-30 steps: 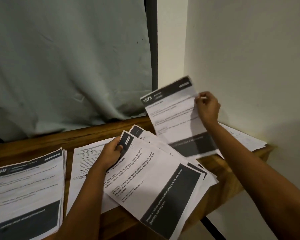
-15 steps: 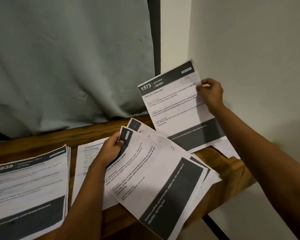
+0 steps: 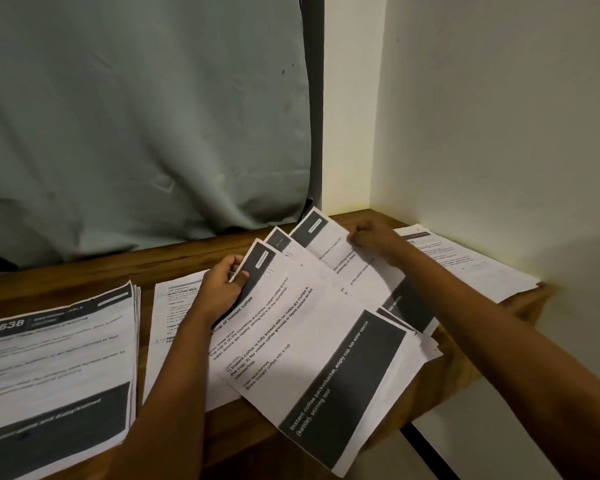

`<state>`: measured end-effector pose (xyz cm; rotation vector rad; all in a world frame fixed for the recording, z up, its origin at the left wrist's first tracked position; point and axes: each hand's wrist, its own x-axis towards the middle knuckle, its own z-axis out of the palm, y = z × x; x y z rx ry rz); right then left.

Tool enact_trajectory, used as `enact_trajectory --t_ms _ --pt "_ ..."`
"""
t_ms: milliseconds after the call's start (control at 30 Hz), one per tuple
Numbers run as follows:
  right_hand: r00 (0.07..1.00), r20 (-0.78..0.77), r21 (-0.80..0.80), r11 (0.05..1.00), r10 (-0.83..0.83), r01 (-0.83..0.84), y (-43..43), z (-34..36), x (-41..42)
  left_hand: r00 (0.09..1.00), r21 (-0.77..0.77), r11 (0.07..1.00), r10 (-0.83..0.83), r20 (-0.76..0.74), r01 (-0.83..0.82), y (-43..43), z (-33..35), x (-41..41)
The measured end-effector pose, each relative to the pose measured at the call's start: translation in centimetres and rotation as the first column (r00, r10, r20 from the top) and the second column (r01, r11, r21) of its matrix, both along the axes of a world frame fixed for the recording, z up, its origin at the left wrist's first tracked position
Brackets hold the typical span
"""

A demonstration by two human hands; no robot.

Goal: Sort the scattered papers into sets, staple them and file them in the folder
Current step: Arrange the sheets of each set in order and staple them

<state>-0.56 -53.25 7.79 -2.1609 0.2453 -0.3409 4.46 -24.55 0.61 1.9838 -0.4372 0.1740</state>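
Wooden brown table (image 3: 174, 263) carries fanned white printed sheets (image 3: 326, 341); the left hand (image 3: 222, 289) pinches their top corner, thumb on top, while the right hand (image 3: 371, 239), fingers curled, grips the rearmost sheet (image 3: 331, 244) by its edge.

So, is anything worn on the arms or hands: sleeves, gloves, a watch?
Nothing visible. Both forearms are bare, no sleeve in view. The left hand and the right hand show no glove, and neither wrist has a watch or band.
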Motion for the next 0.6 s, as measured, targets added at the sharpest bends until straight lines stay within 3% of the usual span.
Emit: enact_trajectory --t_ms 133,233,333,433,600 --pt "0.993 -0.119 0.052 0.998 0.024 -0.018 1.8 -2.7 -0.4 0.996 0.049 0.997 0.052 0.075 -0.056 -0.4 -0.3 0.3" --pt "0.994 -0.103 -0.041 0.999 -0.028 0.024 2.8 -4.5 -0.3 0.991 0.071 0.993 0.09 0.103 -0.098 -0.7 -0.6 0.6" --pt "0.995 -0.1 -0.03 0.999 0.012 -0.015 3.6 -6.2 -0.5 0.983 0.116 0.983 0.123 0.139 -0.139 -1.1 -0.9 0.8" --pt "0.994 -0.1 -0.151 0.987 0.04 -0.055 3.5 -7.3 -0.5 0.983 0.2 0.969 0.115 0.143 -0.142 -1.6 -1.5 1.0" --pt "0.976 -0.067 -0.405 0.9 -0.205 0.162 1.3 -7.4 -0.1 0.989 0.339 0.931 0.104 0.106 -0.134 -2.1 -2.2 1.5"
